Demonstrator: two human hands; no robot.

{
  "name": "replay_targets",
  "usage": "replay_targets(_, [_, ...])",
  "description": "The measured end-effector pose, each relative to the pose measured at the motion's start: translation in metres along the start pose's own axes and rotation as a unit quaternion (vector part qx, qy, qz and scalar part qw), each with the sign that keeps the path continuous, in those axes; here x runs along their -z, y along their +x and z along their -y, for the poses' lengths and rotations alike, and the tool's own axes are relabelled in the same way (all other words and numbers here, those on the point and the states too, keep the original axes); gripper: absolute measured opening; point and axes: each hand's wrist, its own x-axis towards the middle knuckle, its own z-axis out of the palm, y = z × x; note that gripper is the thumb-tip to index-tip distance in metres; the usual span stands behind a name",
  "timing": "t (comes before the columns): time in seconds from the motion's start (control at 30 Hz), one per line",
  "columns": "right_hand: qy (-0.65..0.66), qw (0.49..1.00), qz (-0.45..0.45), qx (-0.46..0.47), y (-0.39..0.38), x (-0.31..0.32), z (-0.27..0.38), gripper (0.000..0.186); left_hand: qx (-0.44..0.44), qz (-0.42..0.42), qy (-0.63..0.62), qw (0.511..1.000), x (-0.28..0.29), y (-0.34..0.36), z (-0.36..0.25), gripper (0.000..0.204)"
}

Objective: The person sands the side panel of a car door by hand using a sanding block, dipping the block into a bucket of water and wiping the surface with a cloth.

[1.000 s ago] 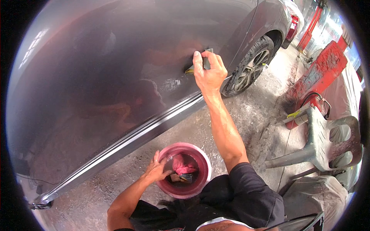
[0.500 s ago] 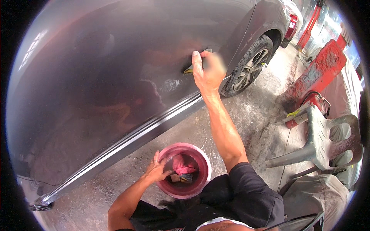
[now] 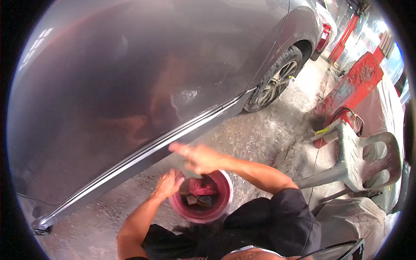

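A red-pink round bucket (image 3: 229,190) of dark water stands on the floor beside the grey car door (image 3: 99,86). In it lie a wet pink cloth (image 3: 200,186) and a small tan block (image 3: 191,200); a darker piece next to the block is hard to make out. My left hand (image 3: 168,183) is at the bucket's left rim, fingers extended and a little blurred. Over the bucket's far rim is my right hand (image 3: 201,158), smeared by motion, its forefinger pointing left. A flat grey-green piece (image 3: 195,174) shows under its fingers, apparently held there.
Along the door's bottom runs a bright sill strip (image 3: 151,145). The car's rear wheel (image 3: 279,82) is at the upper right. On the right stand a red metal post (image 3: 357,86), a fire extinguisher (image 3: 344,119), a dusty plastic chair (image 3: 346,151) and a cloth-covered object (image 3: 351,221).
My right hand has come off the door, down and left to the bucket. The left hand has shifted slightly at the rim. The whole view has moved a little.
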Motion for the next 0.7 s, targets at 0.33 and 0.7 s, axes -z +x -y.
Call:
replay_targets(0.33, [-0.081, 0.975, 0.174, -0.111, -0.018, -0.247, -0.134, 0.026, -0.029, 0.019, 0.103, 0.994, -0.001, -0.004, 0.003, 0.066])
replay_targets(0.7, [-0.212, 0.963, 0.144, 0.088, -0.062, -0.247, -0.138, 0.026, -0.105, 0.170, 0.070, 0.977, 0.001, -0.031, 0.025, 0.047])
